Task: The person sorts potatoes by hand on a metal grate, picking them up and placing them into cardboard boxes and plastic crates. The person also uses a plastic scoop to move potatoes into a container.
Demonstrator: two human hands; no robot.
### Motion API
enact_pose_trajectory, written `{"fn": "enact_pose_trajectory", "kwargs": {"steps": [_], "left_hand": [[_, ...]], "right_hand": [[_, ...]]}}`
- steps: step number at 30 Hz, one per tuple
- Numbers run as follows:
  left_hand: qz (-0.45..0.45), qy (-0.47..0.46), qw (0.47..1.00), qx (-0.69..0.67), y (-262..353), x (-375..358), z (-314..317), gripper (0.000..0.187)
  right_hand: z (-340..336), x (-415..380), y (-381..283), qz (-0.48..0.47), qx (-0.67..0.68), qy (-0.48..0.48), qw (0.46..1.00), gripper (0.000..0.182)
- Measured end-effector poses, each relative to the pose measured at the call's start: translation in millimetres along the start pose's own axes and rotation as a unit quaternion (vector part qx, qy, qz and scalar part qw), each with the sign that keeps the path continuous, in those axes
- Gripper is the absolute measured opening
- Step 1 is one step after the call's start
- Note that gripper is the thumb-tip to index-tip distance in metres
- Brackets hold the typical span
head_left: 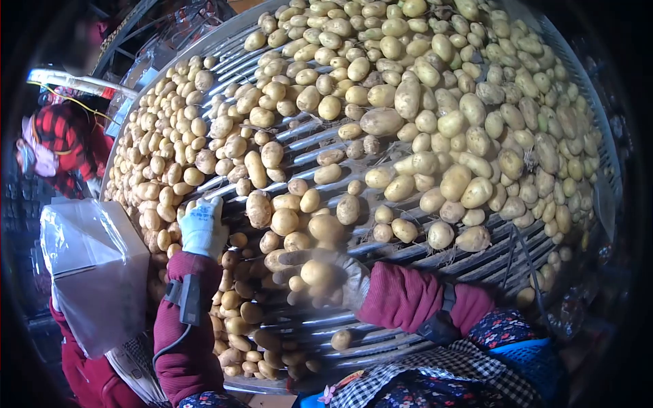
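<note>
My left hand (203, 230), in a pale glove with print on its back, reaches over the potatoes (163, 194) at the left edge of the slatted metal table. Its fingers point away from me and look a little apart, with the tips partly hidden; I see nothing held. My right hand (348, 280), in a greyish glove, is low over the slats and smeared by motion. A round potato (318, 273) lies over its palm, with blurred fingers stretched to the left around it. A smaller potato (296, 283) is close beside those fingers.
Potatoes cover much of the slatted table (309, 158), heaped thickest at the far right (476, 122). One potato (341, 339) lies near me. A plastic-lined box (95, 272) stands at the left. Another person in a red checked top (60, 139) is beyond it. A dark cable (529, 262) hangs at the right.
</note>
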State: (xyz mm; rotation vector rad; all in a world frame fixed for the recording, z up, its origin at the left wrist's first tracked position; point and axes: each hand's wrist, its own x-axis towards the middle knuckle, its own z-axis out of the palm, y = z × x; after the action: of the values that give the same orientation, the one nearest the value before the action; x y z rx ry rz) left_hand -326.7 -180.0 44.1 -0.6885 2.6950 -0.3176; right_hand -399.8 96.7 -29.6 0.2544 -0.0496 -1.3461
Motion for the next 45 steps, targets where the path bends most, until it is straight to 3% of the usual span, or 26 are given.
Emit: {"fn": "enact_pose_trajectory", "kwargs": {"steps": [4,6,7,8,10,13,14,16,22,24,26,28,30,32,33,36,38,39,40,41,42,44,45], "left_hand": [[0.009,0.048,0.997,-0.055,-1,-2,1,0.043],[-0.008,0.167,0.964,-0.206,9,-2,-11,0.037],[0.029,0.202,0.957,-0.207,17,-3,-18,0.036],[0.101,0.198,0.947,-0.231,21,2,-19,0.045],[0.126,0.21,0.945,-0.217,31,13,-5,0.049],[0.076,0.186,0.95,-0.239,41,14,1,0.058],[0.084,0.213,0.949,-0.218,42,15,6,0.058],[0.069,0.173,0.964,-0.188,38,15,12,0.054],[0.057,0.185,0.949,-0.25,37,21,14,0.042],[0.005,0.181,0.872,-0.454,32,18,14,0.041],[0.014,0.199,0.823,-0.531,28,8,16,0.042],[0.063,0.167,0.841,-0.51,44,-6,-23,0.041],[0.059,0.031,0.702,-0.709,58,0,-48,0.039],[0.11,-0.018,0.597,-0.795,68,0,-68,0.04],[0.106,-0.06,0.564,-0.817,63,-5,-77,0.043],[0.035,0.098,0.661,-0.743,53,-34,-85,0.042],[0.01,0.104,0.704,-0.702,40,-62,-74,0.043],[-0.008,0.111,0.698,-0.707,33,-73,-53,0.044],[-0.057,0.095,0.693,-0.712,29,-87,-40,0.043],[-0.031,0.136,0.773,-0.619,23,-99,-18,0.044],[-0.005,0.173,0.838,-0.517,22,-104,-12,0.045],[0.022,0.138,0.924,-0.357,27,-111,-14,0.048],[0.04,0.156,0.934,-0.318,32,-106,-12,0.045]], "right_hand": [[-1,1,-1,0.003,0.014,-0.017,1.0,0.052],[0,1,3,0.005,0.063,-0.027,0.998,0.053],[2,1,5,0.008,0.081,-0.029,0.996,0.054],[9,-4,5,-0.022,0.027,-0.024,0.999,0.054],[10,-9,5,-0.042,-0.03,-0.015,0.999,0.053],[0,-9,3,-0.003,0.083,-0.026,0.996,0.053],[-4,-9,2,0.0,0.066,-0.033,0.997,0.054],[-7,-8,-1,0.004,0.047,-0.041,0.998,0.054],[-7,-6,0,0.001,0.066,-0.035,0.997,0.054],[-2,-5,-2,0.003,0.066,-0.043,0.997,0.053],[5,-9,-1,-0.007,0.072,-0.05,0.996,0.052],[1,-7,6,-0.01,0.082,-0.053,0.995,0.051],[-9,-5,7,-0.021,0.046,0.002,0.999,0.052],[-8,-7,7,-0.03,-0.025,0.07,0.997,0.057],[-13,-11,4,0.017,0.079,-0.002,0.997,0.056],[-25,-12,5,0.055,0.191,-0.08,0.977,0.056],[-25,-10,6,0.058,0.191,-0.085,0.976,0.057],[-22,-9,6,0.061,0.192,-0.088,0.976,0.057],[-8,-10,3,0.016,0.099,-0.067,0.993,0.055],[2,-10,1,-0.029,0.004,-0.046,0.999,0.053],[6,-10,0,-0.03,0.005,-0.047,0.998,0.053],[12,-7,3,-0.015,0.056,-0.046,0.997,0.049],[21,-10,4,-0.015,0.072,-0.011,0.997,0.045]]}}
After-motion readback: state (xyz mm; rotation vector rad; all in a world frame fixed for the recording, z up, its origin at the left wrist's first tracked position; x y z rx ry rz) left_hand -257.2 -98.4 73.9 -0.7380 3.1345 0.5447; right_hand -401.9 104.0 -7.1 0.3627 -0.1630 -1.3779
